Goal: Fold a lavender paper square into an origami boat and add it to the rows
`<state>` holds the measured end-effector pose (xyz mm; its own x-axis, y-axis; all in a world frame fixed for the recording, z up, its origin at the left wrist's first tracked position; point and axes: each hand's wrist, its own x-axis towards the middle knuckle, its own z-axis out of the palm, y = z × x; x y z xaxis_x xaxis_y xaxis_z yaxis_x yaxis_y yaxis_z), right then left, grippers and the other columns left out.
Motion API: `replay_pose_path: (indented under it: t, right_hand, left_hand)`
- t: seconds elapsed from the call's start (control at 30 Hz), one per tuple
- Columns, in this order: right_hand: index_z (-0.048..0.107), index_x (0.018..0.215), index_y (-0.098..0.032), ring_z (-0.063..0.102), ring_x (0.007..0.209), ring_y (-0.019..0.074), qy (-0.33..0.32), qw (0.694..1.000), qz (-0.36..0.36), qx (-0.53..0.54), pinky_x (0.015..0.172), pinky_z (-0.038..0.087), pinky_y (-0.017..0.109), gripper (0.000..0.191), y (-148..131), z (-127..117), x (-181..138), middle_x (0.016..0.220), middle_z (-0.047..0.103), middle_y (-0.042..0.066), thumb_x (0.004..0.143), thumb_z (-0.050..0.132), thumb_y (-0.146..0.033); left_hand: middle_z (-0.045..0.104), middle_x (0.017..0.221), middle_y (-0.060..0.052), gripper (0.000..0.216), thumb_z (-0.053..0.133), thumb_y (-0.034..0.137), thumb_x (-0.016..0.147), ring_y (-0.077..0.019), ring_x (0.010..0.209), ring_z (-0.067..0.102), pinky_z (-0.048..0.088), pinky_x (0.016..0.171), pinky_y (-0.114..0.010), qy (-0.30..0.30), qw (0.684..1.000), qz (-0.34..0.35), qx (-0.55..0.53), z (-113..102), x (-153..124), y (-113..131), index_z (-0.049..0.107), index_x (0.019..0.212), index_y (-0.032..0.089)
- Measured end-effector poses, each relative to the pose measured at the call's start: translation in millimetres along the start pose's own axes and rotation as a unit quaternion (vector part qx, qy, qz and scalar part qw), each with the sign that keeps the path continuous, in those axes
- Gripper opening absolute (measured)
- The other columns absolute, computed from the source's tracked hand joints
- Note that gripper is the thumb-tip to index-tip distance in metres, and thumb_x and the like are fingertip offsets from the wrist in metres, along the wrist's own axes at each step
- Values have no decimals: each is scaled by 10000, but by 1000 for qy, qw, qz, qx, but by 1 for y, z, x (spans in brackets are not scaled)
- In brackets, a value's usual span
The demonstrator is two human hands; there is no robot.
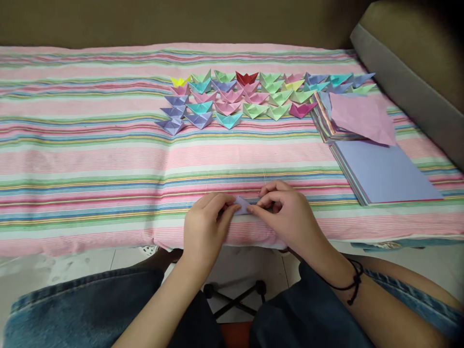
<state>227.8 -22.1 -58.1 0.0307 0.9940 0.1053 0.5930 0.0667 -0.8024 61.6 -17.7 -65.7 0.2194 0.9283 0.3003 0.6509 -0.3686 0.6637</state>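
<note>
A small folded piece of lilac paper (242, 205) lies at the near edge of the striped cloth (90, 159). My left hand (205, 229) pinches its left side with curled fingers. My right hand (286, 217) pinches its right side, fingers bent over it. Most of the paper is hidden under my fingers. A black cord bracelet sits on my right wrist.
Several folded paper boats (250, 94) in many colours stand in rows at the far middle of the cloth. A stack of lilac paper sheets (380, 171) lies at the right, with a crumpled pink sheet (362, 118) on another stack behind. A cushion (416, 63) is far right.
</note>
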Motion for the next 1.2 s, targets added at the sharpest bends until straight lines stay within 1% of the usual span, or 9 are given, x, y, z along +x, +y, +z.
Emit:
replay_pose_path:
  t: [0.23, 0.43, 0.53, 0.6, 0.67, 0.8, 0.87, 1.03, 1.2]
  right_hand:
    - [595, 523, -180, 547, 621, 134, 9, 1000, -4, 0, 502, 452, 264, 204, 1, 3, 0, 746, 560, 30, 687, 711, -217]
    - [565, 533, -173, 508, 587, 116, -5, 1000, 8, -13, 500, 433, 259, 205, 0, 2, 2, 730, 537, 20, 670, 717, -171]
    - [603, 636, -183, 478, 564, 117, 4, 1000, -1, -23, 517, 439, 271, 136, 0, 1, 2, 704, 526, 5, 643, 738, -169]
    - [662, 752, -193, 484, 578, 122, 3, 1000, -11, -11, 528, 450, 274, 121, 0, 2, 2, 743, 543, 14, 656, 729, -163]
    - [707, 824, -203, 516, 619, 127, -7, 1000, -15, 14, 536, 464, 271, 144, 0, 3, 2, 812, 562, 32, 693, 696, -143]
    - [742, 794, -214, 571, 703, 146, -16, 999, -22, 29, 580, 495, 281, 139, 0, 5, 1, 827, 564, 36, 732, 659, -121]
    - [744, 775, -222, 579, 715, 152, -16, 999, -25, 26, 603, 504, 292, 134, 1, 5, 1, 811, 565, 31, 733, 660, -126]
    - [746, 788, -209, 591, 730, 154, -19, 999, -23, 36, 634, 504, 295, 131, 4, 7, 2, 832, 575, 36, 749, 647, -133]
    - [740, 802, -223, 595, 771, 154, -30, 997, -34, 59, 657, 500, 285, 163, 7, 8, 4, 851, 587, 33, 768, 618, -121]
  left_hand:
    - [672, 770, -17, 57, 566, 189, 831, -158, 701, 611, 461, 621, -272, -2, 1000, 7, 22, 2, 2, 0, 617, 806, 195]
    - [676, 782, -22, 65, 566, 191, 831, -153, 695, 602, 446, 610, -265, -15, 999, -1, 32, 2, 4, 2, 621, 797, 192]
    - [669, 762, -22, 73, 566, 191, 832, -151, 673, 590, 429, 590, -262, -26, 998, -4, 49, 1, 5, 2, 626, 792, 184]
    - [666, 754, -21, 71, 571, 194, 831, -153, 667, 587, 422, 581, -264, -30, 998, -4, 59, 1, 6, 2, 630, 795, 182]
    - [668, 773, -22, 74, 572, 193, 832, -158, 684, 592, 427, 585, -266, -32, 997, 1, 66, 1, 6, 2, 642, 854, 184]
    - [661, 850, -36, 186, 540, 179, 856, -169, 763, 609, 458, 639, -273, -44, 995, 38, 78, 1, 7, 1, 656, 999, 198]
    - [654, 853, -38, 180, 538, 182, 860, -170, 774, 614, 467, 650, -270, -55, 994, 45, 85, 0, 8, 1, 674, 977, 195]
    - [666, 885, -18, 139, 596, 217, 829, -168, 771, 627, 462, 631, -255, -91, 991, 21, 99, -4, 14, 4, 689, 934, 217]
    - [676, 883, -5, 162, 613, 235, 820, -172, 758, 630, 427, 603, -255, -93, 990, 14, 103, -3, 16, 2, 685, 966, 244]
